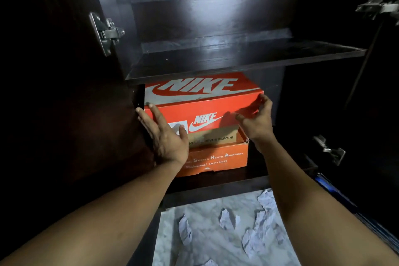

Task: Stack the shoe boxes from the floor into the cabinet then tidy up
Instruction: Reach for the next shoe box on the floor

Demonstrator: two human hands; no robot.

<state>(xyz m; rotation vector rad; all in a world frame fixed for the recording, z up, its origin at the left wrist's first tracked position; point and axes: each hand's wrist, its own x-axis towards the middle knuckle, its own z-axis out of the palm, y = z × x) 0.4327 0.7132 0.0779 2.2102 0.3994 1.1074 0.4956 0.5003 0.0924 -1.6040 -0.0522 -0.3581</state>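
Orange-red cardboard lies under both hands. The left hand point(166, 138) is open, its fingers straight and together, laid flat on the front face of the Nike shoe box point(205, 108) near that box's left edge, with the thumb spread off to the right over a white label. The right hand point(258, 120) is open too, its fingers loosely spread and a little bent. Its fingertips point(263, 98) touch the box's front right corner at the lid edge, and its thumb points left across the front face. Neither hand wraps round the box.

The Nike shoe box sits level on top of a 2nd orange box point(218, 157), printed with safety-shoe lettering, whose open top shows a strip of brown cardboard just below the Nike box's front. The lower box sticks out further toward the camera. Both of the 2 boxes stand on the lower shelf point(269, 170) of the dark cabinet point(121, 17), pushed to the left side, right under the upper shelf point(216, 58).

Metal hinges show on the cabinet's sides, 1 on the left point(106, 33) and 2 on the right.

Below the cabinet, crumpled paper pieces point(228, 219) lie scattered on the pale marble floor point(205, 211).
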